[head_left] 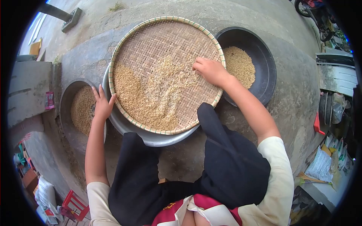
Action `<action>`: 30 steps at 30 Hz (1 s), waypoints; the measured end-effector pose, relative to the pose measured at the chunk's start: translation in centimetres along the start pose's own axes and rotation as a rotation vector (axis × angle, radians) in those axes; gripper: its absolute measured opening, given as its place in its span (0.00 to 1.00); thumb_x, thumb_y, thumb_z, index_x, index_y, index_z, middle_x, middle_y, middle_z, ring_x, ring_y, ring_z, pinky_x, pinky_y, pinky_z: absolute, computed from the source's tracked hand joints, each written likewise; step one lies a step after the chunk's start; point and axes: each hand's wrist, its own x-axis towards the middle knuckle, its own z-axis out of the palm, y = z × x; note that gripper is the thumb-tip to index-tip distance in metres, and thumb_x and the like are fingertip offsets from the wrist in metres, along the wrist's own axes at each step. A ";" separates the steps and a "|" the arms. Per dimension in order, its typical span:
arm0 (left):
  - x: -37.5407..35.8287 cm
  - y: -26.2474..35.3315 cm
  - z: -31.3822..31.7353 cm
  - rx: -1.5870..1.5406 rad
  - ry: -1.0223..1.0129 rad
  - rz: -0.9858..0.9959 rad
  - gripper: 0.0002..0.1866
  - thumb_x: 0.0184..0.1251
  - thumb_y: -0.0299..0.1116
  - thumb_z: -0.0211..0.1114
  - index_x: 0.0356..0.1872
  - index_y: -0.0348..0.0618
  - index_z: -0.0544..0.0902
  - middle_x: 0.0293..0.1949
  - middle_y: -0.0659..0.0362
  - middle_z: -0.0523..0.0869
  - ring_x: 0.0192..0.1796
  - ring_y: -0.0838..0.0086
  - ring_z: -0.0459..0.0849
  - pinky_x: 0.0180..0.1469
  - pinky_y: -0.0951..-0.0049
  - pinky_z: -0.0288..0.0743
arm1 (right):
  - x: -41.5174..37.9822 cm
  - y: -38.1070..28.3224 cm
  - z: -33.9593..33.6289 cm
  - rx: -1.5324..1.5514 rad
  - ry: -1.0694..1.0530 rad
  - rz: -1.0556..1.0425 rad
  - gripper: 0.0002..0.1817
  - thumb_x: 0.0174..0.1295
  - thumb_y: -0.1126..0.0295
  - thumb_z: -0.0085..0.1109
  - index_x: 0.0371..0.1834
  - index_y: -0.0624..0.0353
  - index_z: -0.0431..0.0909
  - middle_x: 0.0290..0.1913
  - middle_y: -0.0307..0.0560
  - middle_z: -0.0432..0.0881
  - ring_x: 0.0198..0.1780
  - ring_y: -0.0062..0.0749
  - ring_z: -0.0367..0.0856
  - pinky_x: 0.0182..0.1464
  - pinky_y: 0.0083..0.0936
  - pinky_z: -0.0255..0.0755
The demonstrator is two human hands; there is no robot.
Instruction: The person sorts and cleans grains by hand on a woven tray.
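Note:
A round woven bamboo tray [151,47] with a bound rim rests on a wide metal basin [158,142]. Unhusked rice grains [130,90] are heaped on its left side and thin out across the middle. My right hand [211,71] is over the tray's right side, fingers curled and pinched together beside the scattered grains; whatever is between the fingertips is hidden. At the tray's left edge, my left hand [102,104] has its fingers spread, the thumb by the rim and the other fingers over the dark tub of grain [68,100].
A black basin [260,49] at the right holds more grain [239,66]. Concrete floor [290,90] surrounds the containers. A low concrete wall [30,86] stands at the left, a red plastic stool [75,205] at the lower left. Plastic bags [320,165] lie at the right.

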 end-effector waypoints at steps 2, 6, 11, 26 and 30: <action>0.0 -0.2 0.1 0.006 0.007 0.008 0.45 0.60 0.56 0.55 0.69 0.41 0.44 0.69 0.39 0.34 0.63 0.42 0.63 0.61 0.57 0.64 | 0.2 -0.1 0.4 0.016 -0.015 -0.010 0.05 0.56 0.69 0.52 0.35 0.54 0.72 0.38 0.42 0.72 0.45 0.37 0.76 0.43 0.34 0.73; 0.1 -0.1 0.1 -0.001 0.001 0.002 0.45 0.61 0.56 0.54 0.69 0.41 0.44 0.69 0.39 0.34 0.64 0.42 0.62 0.61 0.57 0.64 | 0.4 -0.1 0.5 -0.015 -0.096 0.015 0.05 0.56 0.68 0.51 0.35 0.53 0.72 0.39 0.43 0.72 0.46 0.37 0.75 0.43 0.33 0.73; 0.0 0.0 -0.1 0.002 -0.007 -0.002 0.45 0.61 0.57 0.54 0.69 0.41 0.43 0.69 0.39 0.34 0.64 0.42 0.62 0.61 0.57 0.63 | 0.6 -0.3 0.4 -0.046 -0.130 0.021 0.05 0.58 0.68 0.49 0.36 0.54 0.72 0.40 0.43 0.72 0.46 0.36 0.76 0.44 0.32 0.73; 0.0 0.1 0.0 -0.036 -0.004 0.010 0.46 0.60 0.56 0.55 0.69 0.40 0.44 0.69 0.36 0.34 0.65 0.41 0.59 0.62 0.58 0.62 | 0.6 0.2 1.1 -0.154 -0.075 -0.085 0.06 0.55 0.72 0.46 0.35 0.57 0.71 0.39 0.43 0.72 0.46 0.34 0.76 0.40 0.31 0.75; 0.0 0.0 0.0 -0.014 0.008 0.014 0.45 0.61 0.56 0.55 0.69 0.40 0.44 0.69 0.37 0.34 0.65 0.41 0.60 0.62 0.57 0.63 | -0.8 0.1 -1.9 -0.022 0.104 0.071 0.04 0.57 0.71 0.50 0.35 0.55 0.72 0.38 0.44 0.73 0.42 0.39 0.77 0.39 0.33 0.74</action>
